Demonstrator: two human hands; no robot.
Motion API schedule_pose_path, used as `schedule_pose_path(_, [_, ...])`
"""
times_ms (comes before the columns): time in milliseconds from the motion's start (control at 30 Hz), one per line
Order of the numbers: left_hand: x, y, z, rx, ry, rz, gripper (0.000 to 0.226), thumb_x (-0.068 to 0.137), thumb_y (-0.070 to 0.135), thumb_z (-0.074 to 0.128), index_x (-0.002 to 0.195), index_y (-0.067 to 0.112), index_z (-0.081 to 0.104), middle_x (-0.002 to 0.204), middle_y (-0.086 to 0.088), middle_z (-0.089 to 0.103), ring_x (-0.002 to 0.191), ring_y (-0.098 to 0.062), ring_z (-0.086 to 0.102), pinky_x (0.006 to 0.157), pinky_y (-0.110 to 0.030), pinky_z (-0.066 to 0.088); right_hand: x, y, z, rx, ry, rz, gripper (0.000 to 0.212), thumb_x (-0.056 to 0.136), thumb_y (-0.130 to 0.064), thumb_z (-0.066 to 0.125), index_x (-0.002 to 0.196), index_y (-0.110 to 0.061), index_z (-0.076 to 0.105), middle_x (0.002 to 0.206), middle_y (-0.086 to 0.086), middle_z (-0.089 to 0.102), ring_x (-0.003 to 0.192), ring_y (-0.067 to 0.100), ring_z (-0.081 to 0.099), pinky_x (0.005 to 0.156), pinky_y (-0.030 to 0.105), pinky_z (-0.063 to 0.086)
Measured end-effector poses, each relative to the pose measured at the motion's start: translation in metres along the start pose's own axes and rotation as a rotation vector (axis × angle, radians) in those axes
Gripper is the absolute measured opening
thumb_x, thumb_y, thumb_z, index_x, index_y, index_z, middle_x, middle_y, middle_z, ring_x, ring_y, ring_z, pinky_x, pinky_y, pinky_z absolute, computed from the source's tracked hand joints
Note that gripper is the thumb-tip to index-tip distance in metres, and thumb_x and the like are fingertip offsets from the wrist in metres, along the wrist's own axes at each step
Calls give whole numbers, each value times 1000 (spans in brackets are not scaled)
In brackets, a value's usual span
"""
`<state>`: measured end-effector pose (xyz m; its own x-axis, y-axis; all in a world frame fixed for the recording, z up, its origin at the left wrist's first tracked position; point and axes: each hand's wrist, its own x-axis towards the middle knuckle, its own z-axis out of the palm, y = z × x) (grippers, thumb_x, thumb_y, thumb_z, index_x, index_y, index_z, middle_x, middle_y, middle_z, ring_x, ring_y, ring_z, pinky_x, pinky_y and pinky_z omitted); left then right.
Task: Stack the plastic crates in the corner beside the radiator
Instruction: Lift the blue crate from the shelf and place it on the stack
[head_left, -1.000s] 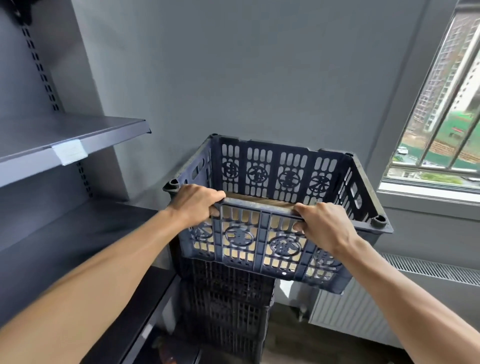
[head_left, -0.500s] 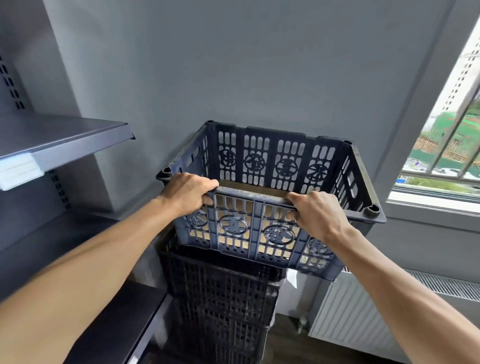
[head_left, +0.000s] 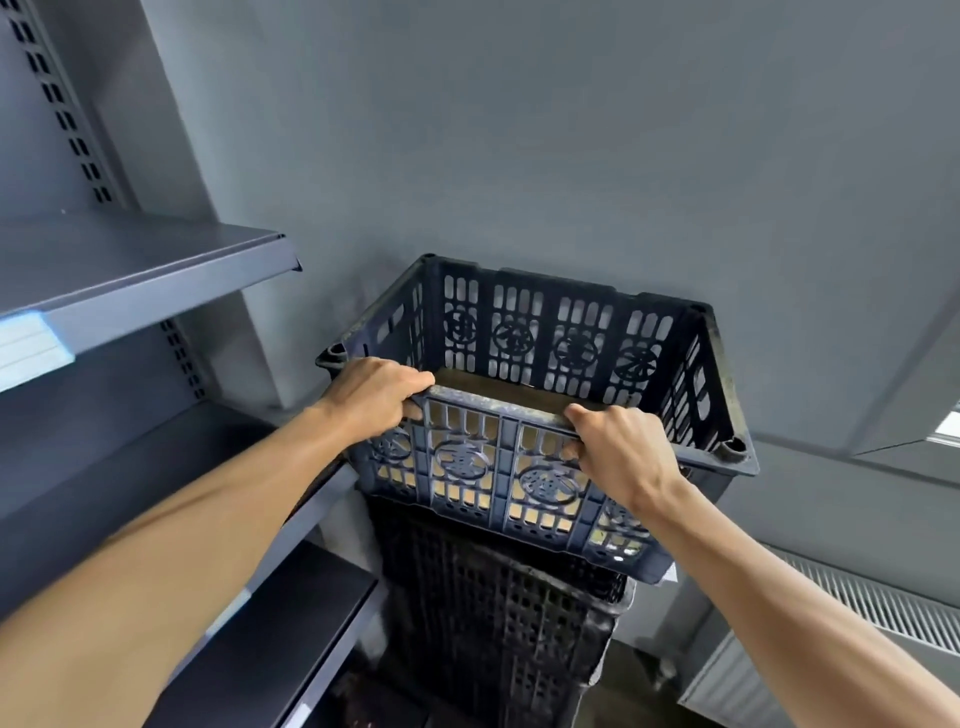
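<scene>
Two grips: left hand (head_left: 374, 395) and right hand (head_left: 623, 457) curled round blue crate (head_left: 545, 332) near rim. Crate lower than a second ago, about touching black crates (head_left: 493, 623) at 6 o'clock; radiator (head_left: 857, 613) at 4. Nearly stacked.

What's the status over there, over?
Left hand, right hand both grip blue crate by near rim. Crate tilted over black stack beside radiator. Nothing blocking.

The dark blue openwork plastic crate (head_left: 498, 467) is matt, its rim scuffed and grimy; a dull brown cardboard sheet (head_left: 493, 385) lines its floor. At 6 o'clock the black lattice plastic crates (head_left: 498, 623) look rough and dusty. At 9 o'clock the grey metal shelf (head_left: 130, 270) has a smooth satin finish. At 4 o'clock the white ribbed metal radiator (head_left: 852, 608) looks smooth.
</scene>
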<state>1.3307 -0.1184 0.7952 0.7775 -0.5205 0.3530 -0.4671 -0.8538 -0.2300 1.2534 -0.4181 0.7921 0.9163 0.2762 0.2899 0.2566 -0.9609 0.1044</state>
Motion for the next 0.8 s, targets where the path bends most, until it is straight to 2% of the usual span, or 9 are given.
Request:
schedule_pose_path(167, [1,-19,20,-7,-13,4,19,83,23,76,80,21,57,71,5,67,69,-21,66,55,-29,41,11,-16,18,4,-22,19,24,98,-31,56,116,-16,53,83,6,71,78,32,68,58,34,41])
schedule_pose_path(267, [2,-30,35,-29,-17,21,15,83,21,76,84,19,61,72,4,68,72,-24,67,54,-28,36,17,-26,29,-5,-46,30,23,98,-30,55,117,-16,53,82,6,71,77,33,68,58,34,38])
schedule_pose_path(333, [2,-33,44,-40,-31,28,14,83,19,75,84,19,61,73,4,69,73,-24,67,54,-28,36,19,-29,34,-5,-55,42,23,98,-30,55,116,-16,53,82,5,71,77,33,68,57,34,39])
schedule_pose_path(500, [5,-39,65,-86,-86,48,16,83,21,74,84,18,58,72,5,67,74,-23,66,54,-34,47,20,-35,41,-23,-66,63,22,98,-30,55,115,-16,53,85,6,72,79,33,68,60,35,42])
schedule_pose_path(800, [10,-55,70,-175,-85,81,20,85,21,73,81,20,53,73,4,65,76,-26,64,55,-34,45,31,-47,42,-45,-76,90,25,97,-32,56,117,-16,54,86,7,72,80,34,68,62,36,46])
